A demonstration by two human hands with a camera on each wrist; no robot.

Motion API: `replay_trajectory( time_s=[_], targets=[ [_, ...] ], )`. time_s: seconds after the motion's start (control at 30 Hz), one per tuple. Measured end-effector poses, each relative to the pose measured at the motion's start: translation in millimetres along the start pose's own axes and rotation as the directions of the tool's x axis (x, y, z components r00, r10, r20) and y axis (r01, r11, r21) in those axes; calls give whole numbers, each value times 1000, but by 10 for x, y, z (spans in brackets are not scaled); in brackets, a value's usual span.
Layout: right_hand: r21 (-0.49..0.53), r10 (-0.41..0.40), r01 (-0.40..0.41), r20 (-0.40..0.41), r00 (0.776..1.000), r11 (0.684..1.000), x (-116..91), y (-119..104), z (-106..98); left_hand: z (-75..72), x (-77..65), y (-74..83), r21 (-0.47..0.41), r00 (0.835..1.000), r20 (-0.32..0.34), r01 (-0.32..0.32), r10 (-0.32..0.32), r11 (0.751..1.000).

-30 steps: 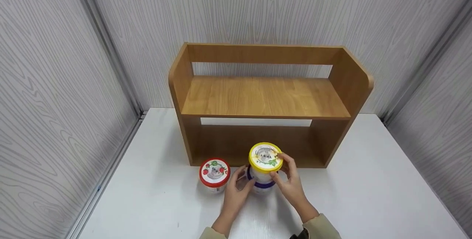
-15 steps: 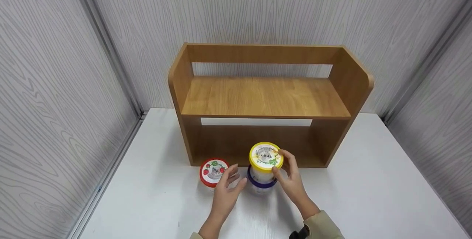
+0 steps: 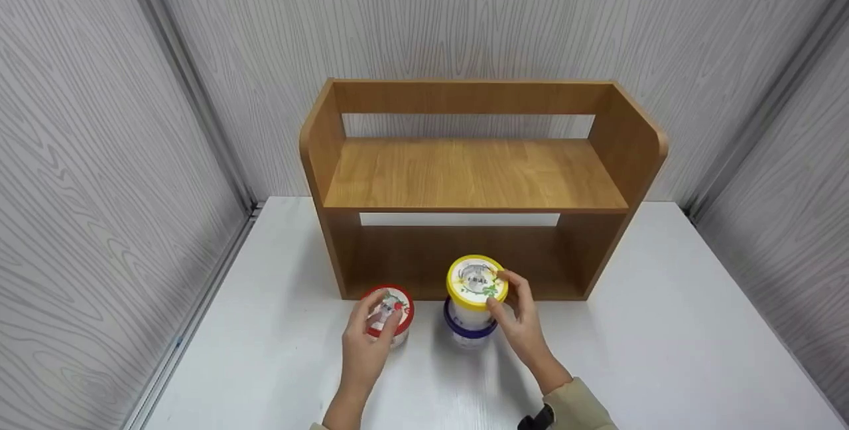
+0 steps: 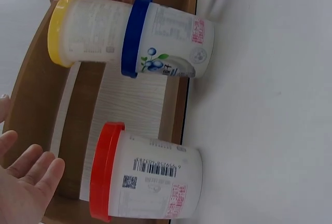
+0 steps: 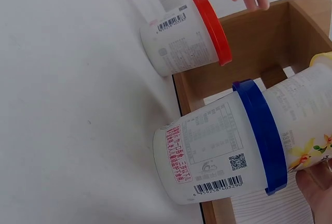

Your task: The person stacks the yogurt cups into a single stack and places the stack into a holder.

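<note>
My right hand holds the side of a white tub with a yellow lid. That tub stands upright on a second tub, whose lid is dark blue and whose side shows blueberries. To their left, a third tub with a red lid stands on the table. Over this red lid hovers my left hand, thumb and fingers spread apart. Both wrist views show a gap between the left fingers and the red lid. Part of the lid's top is hidden behind them in the head view.
Right behind the tubs stands a two-tier wooden shelf, its lower front edge close to them. White table surface extends to both sides. Grey wood-grain panels enclose the back, left and right.
My left hand has moved left from the stacked tubs to above the red lid. My right hand has stayed at the yellow-lidded tub, and the tubs have kept their places.
</note>
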State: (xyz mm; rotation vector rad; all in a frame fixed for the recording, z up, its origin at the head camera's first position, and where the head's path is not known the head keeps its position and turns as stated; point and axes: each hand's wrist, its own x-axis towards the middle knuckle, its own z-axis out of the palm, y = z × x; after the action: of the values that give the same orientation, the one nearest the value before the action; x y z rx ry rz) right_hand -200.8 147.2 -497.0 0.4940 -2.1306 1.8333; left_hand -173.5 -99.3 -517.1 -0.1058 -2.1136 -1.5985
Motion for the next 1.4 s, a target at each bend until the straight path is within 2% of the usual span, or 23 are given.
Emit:
replay_trajectory(
  time_s=[0.2,0.37,0.5,0.6,0.67,0.83,1.17,1.4],
  targets=[
    [5,42,-42,-4,999,999,5,9,15,-139,28,-137,14,996,-42,76,-75,997],
    [20,81,-80,-12,997,997,-3,7,23,-197,31,-253,23,985,-75,159,-157,987],
    [35,92,-92,-23,995,995,-12,17,30,-204,37,-358,24,962,-55,269,-267,963],
    [50,97,-96,-19,995,994,-14,35,35,-203,32,-444,-27,938,-9,347,-347,938],
    [67,98,-97,-9,995,993,-15,47,36,-201,24,-498,-80,928,21,373,-373,924],
    [84,102,-103,12,995,991,-12,57,34,-190,-3,-596,-145,927,70,374,-368,916],
    [78,124,-125,17,992,989,-10,46,38,-130,-15,-687,-100,916,71,401,-396,911],
    [82,113,-114,15,993,990,-16,103,34,-110,-19,-726,-74,937,59,349,-345,934]
  ],
)
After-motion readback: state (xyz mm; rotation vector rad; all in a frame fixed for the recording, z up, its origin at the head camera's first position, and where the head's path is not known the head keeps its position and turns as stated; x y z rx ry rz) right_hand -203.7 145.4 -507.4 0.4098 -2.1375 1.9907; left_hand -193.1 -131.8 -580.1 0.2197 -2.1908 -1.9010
